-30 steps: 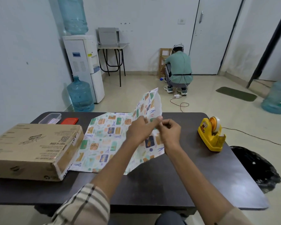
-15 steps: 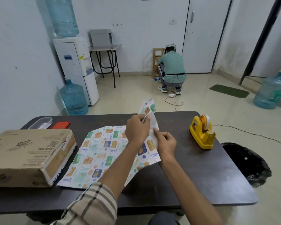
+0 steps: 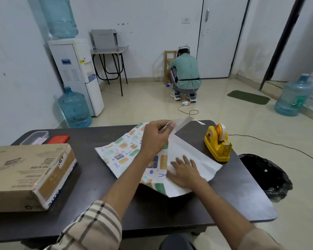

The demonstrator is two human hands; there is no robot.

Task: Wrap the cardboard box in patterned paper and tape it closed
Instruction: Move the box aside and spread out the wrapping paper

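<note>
Pinches a lifted corner of the patterned paper (image 3: 126, 152) between the thumb and curled fingers of the left hand (image 3: 156, 137), raised off the table (image 3: 224, 195). Presses the right hand (image 3: 185, 171) flat on the same sheet, fingers straight and slightly spread, nearer than the left hand and a little to its right.

Shows the printed side to the left of and beneath the left hand, lying on the dark tabletop. Shows the plain white underside turned up from the left hand's pinch down to and under the right palm. Blurs at the pinched corner, so perhaps pulls one thin layer away from another there; hard to be sure.

Well to the left of the left hand, apart from the paper: the cardboard box (image 3: 25, 174), closed, lying flat on the table, touched by neither hand. Beyond the box: a clear container (image 3: 34, 138) with a red lid (image 3: 59, 139) just beside it.

To the right of the left hand and beyond the right hand: a yellow tape dispenser (image 3: 218, 143), just beside the paper's right edge. Further right of the right hand, off the table: a black bag (image 3: 266, 175) on the floor. Far beyond both hands: a crouching person (image 3: 185, 73) facing the wall.
</note>
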